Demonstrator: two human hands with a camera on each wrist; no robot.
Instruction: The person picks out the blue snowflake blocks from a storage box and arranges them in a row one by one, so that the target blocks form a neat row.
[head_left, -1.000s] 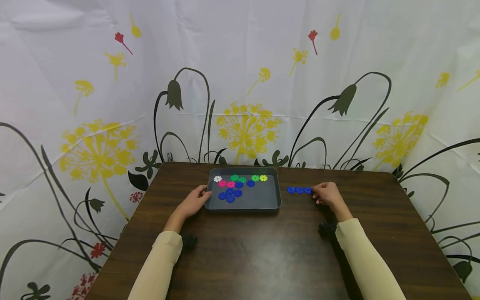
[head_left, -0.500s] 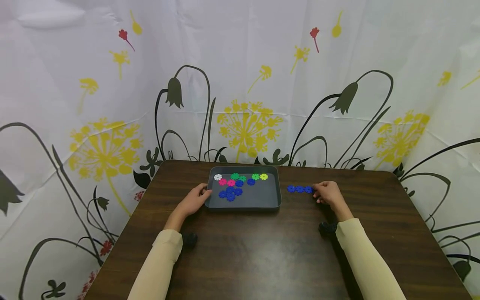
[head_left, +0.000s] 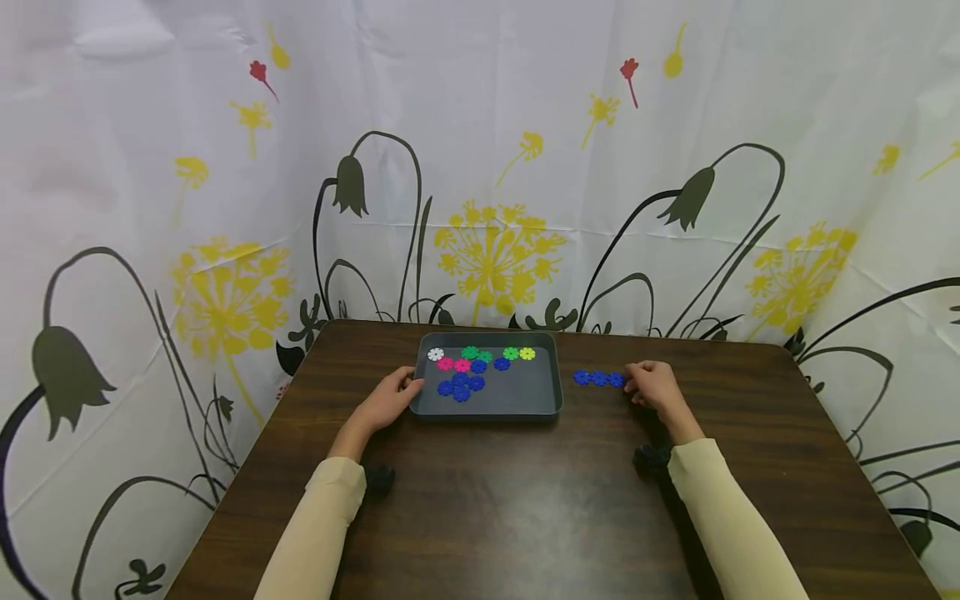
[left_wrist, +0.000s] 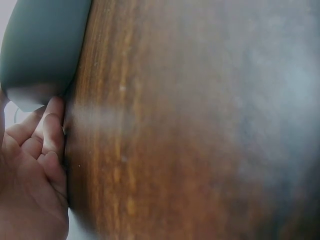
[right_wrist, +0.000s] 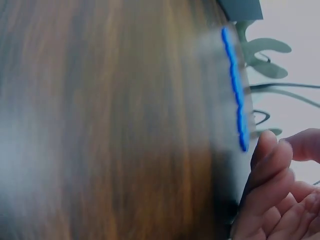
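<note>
My left hand (head_left: 387, 399) grips the left end of a dark grey tray (head_left: 525, 404), thumb at the rim. In the left wrist view its curled fingers (left_wrist: 52, 132) meet the tray's lower corner. Several flower-shaped plastic discs lie in the tray: blue discs (head_left: 461, 386) clustered left of its middle, with pink, green, white and yellow ones behind. To the tray's right, three blue discs (head_left: 598, 378) form a straight row flat on the table. My right hand (head_left: 654, 387) rests at the row's right end, its bent fingers (right_wrist: 270, 165) just beside the last disc and nothing visible between them.
The dark wooden table (head_left: 510, 508) reaches back to a white curtain (head_left: 480, 100) printed with flowers, close behind the tray. A black wrist device (head_left: 379, 481) sits at the left wrist, another black device (head_left: 651, 458) at the right.
On the left, the curtain's print has shifted to the right. Both hands, the tray and the discs stay almost where they were.
</note>
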